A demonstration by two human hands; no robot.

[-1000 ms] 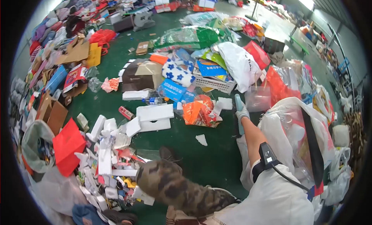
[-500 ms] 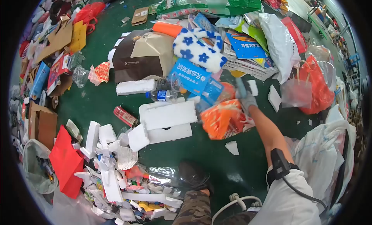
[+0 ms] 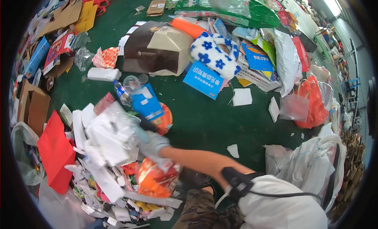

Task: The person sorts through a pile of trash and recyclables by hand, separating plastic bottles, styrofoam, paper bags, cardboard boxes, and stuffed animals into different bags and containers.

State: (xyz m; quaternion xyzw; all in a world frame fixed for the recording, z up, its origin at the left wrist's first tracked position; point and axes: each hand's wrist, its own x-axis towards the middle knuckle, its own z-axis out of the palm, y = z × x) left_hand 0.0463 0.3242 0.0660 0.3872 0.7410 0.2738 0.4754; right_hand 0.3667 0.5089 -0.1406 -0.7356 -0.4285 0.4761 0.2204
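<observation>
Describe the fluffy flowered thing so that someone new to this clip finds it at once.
Find the big brown and tan paper bag on the green floor near the top of the view. Right of it, atop the heap by the white basket, lies a fluffy white item. It alone bears dark blue flower shapes.

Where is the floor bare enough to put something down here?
The widest bare floor lies between the blue box, the foam square, the white sack and the forearm. A smaller strip runs between the brown bag and the cardboard. The foam pile by the right hand is crowded.
</observation>
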